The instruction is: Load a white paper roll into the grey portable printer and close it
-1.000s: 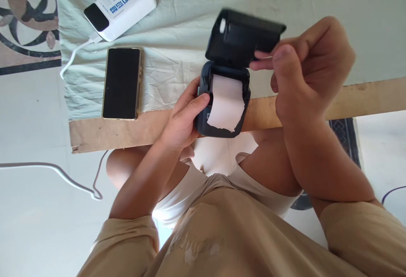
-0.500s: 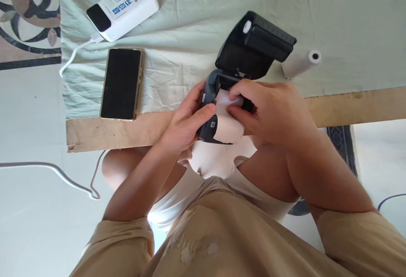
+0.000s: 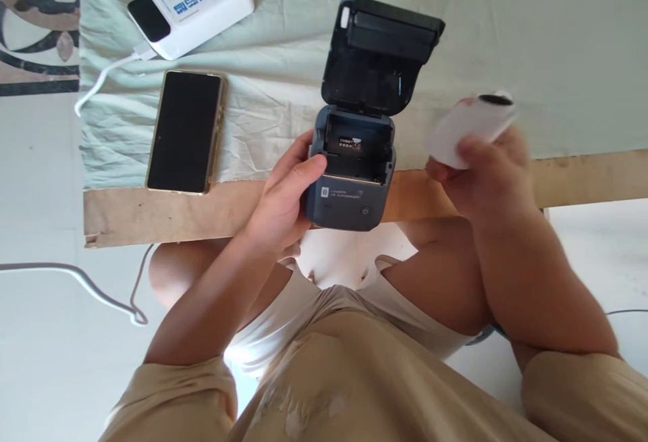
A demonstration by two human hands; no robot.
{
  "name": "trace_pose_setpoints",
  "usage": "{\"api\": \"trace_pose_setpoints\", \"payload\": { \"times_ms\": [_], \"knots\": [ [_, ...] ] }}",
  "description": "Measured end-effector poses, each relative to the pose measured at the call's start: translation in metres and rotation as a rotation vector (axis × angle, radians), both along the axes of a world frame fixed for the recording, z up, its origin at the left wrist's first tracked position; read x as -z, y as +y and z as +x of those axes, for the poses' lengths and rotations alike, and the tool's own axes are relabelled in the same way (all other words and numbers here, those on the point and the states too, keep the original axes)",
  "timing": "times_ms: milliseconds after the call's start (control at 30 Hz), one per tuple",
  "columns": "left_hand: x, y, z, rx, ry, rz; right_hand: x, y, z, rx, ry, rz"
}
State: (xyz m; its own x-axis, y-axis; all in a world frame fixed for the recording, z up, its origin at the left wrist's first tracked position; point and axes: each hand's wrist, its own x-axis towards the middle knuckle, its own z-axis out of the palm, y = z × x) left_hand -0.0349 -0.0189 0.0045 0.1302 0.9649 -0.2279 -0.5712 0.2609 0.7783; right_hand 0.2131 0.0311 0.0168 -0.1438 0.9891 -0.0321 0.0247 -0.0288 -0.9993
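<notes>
My left hand (image 3: 286,196) grips a dark portable label printer (image 3: 349,202) from its left side, thumb on the front edge. The printer's lid (image 3: 377,54) is swung up and back, and its paper compartment (image 3: 360,138) shows a small printed label and no roll. To the right, apart from the printer, my right hand (image 3: 499,175) is closed around a white paper roll (image 3: 458,135) above the table's edge. The roll and fingers are blurred by motion. A dark round end shows at the roll's upper right.
A phone (image 3: 183,133) lies face up on the pale green cloth (image 3: 276,115) to the left. Behind it rests a white power bank (image 3: 195,7) with a white cable (image 3: 98,81) plugged in. The wooden table edge (image 3: 152,216) runs in front of me.
My right hand has drawn the paper roll out of the printer and moved right with it. The printer now faces me more squarely. The second roll on the cloth can no longer be made out separately.
</notes>
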Motion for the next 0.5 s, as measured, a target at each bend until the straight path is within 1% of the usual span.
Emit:
{"api": "trace_pose_setpoints", "payload": {
  "times_ms": [33, 100, 200, 267, 333, 500],
  "knots": [
    [-0.001, 0.0, 0.001, -0.001, 0.008, 0.001, 0.005, -0.002, -0.003, 0.023, -0.028, 0.029],
    [-0.002, 0.001, 0.002, -0.019, 0.016, -0.005, 0.01, -0.005, -0.008, 0.031, -0.16, 0.161],
    [-0.005, 0.001, 0.004, -0.044, 0.038, -0.035, 0.009, -0.005, -0.013, 0.003, -0.486, 0.439],
    [-0.007, 0.002, 0.005, -0.034, 0.066, -0.06, 0.008, -0.001, -0.012, -0.006, -0.633, 0.533],
    [-0.009, 0.002, 0.006, -0.037, 0.082, -0.075, 0.01, 0.006, -0.01, -0.008, -0.701, 0.53],
    [-0.011, 0.003, 0.009, -0.08, 0.074, -0.072, 0.023, 0.021, -0.003, 0.015, -0.836, 0.369]
  ]
}}
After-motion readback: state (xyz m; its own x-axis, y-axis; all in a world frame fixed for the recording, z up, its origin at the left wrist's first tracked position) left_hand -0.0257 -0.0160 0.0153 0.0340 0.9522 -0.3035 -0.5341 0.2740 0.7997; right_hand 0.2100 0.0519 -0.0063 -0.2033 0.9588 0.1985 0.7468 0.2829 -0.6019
